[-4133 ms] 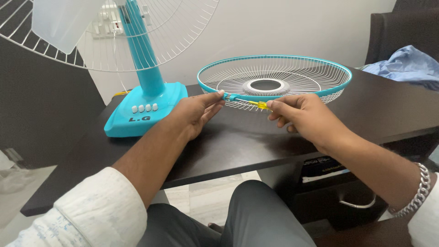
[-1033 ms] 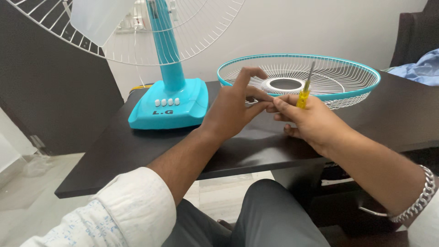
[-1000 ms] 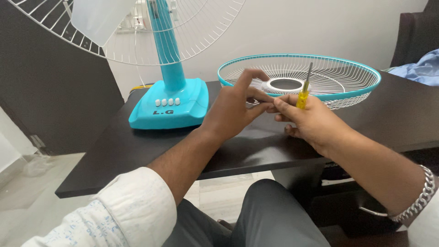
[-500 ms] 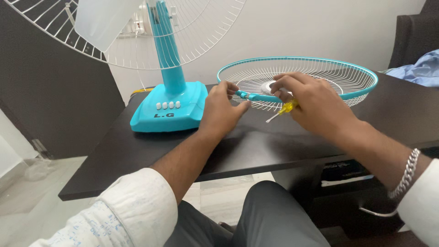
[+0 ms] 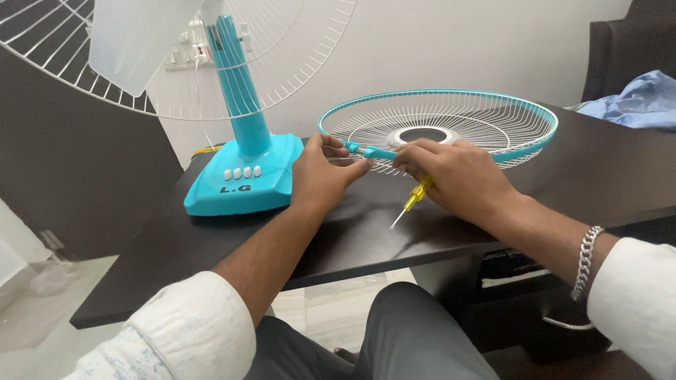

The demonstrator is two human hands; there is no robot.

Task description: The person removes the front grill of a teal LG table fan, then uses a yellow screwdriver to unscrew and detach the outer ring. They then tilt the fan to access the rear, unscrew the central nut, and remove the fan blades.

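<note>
Turquoise-rimmed wire fan guard (image 5: pixel 486 123) lies flat on the dark surface (image 5: pixel 352 225), to the right of the turquoise fan base (image 5: pixel 243 176). The left hand (image 5: pixel 320 176) pinches the guard's near rim with its fingertips. The right hand (image 5: pixel 458 176), closed around a yellow screwdriver (image 5: pixel 415 197), rests just beside it on the same rim, the tool's tip pointing away from the guard.

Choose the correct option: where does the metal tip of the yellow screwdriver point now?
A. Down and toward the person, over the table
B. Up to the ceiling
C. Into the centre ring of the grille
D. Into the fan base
A: the right hand holds the yellow screwdriver with its tip slanting down toward the person, above the dark table.
</note>
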